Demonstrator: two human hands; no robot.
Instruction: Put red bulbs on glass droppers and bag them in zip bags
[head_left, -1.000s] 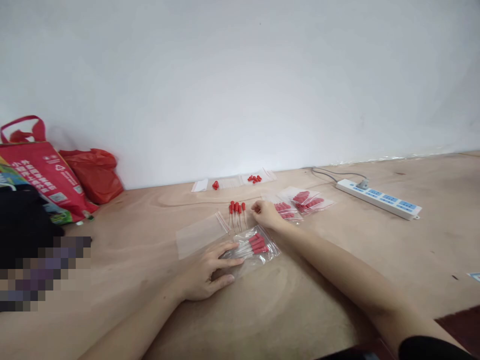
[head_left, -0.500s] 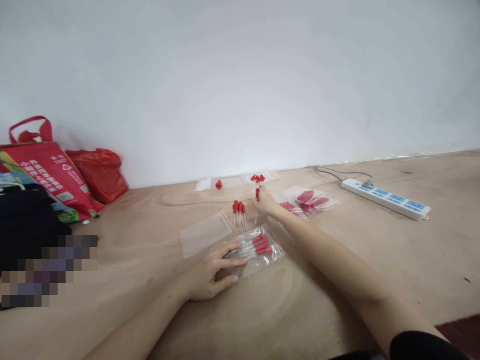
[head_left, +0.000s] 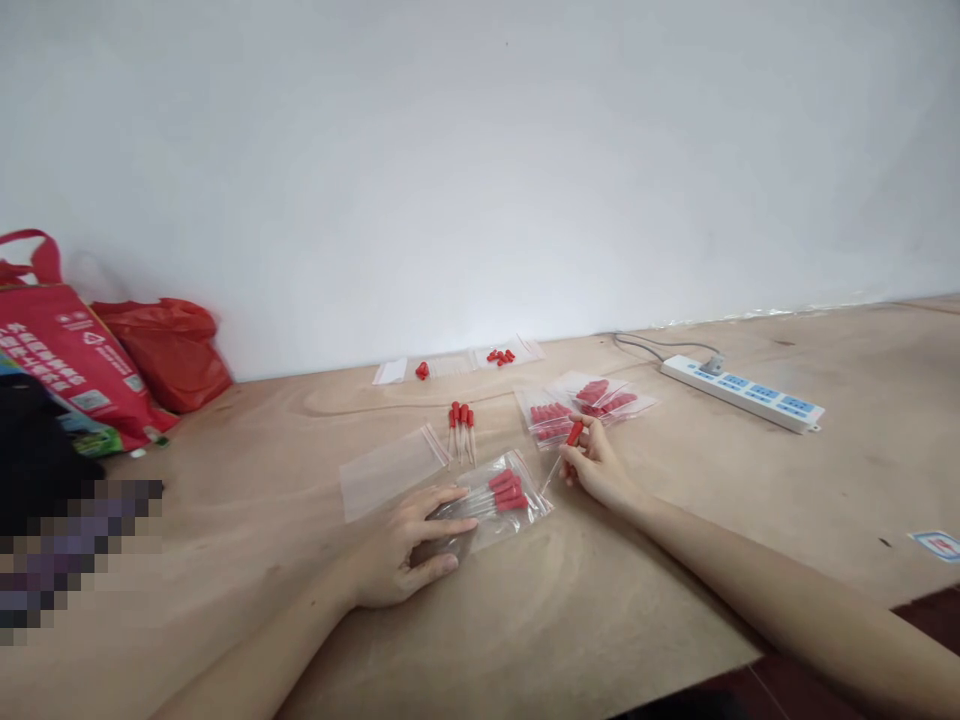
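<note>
My left hand [head_left: 397, 545] lies with fingers spread over the near end of a clear zip bag [head_left: 491, 535]. Inside that bag are several droppers with red rubber bulbs [head_left: 507, 490] pointing right. My right hand [head_left: 598, 468] is closed around the red bulb of one dropper [head_left: 574, 433]. Its thin clear tube slants down to the left, its tip near the bag's mouth. Several loose droppers [head_left: 462, 420] lie side by side just beyond the bag. Another flat zip bag [head_left: 390, 470] lies partly behind my left hand.
Bags of red bulbs [head_left: 551, 412] lie beyond my right hand. Small red bulbs [head_left: 501, 356] rest on a plastic bag by the wall. A white power strip [head_left: 742, 393] is to the right. Red bags [head_left: 169, 350] stand at the left.
My right hand has come back toward me and to the right, bringing the dropper near the bag's mouth. My left hand stays on the bag. The view has shifted slightly right.
</note>
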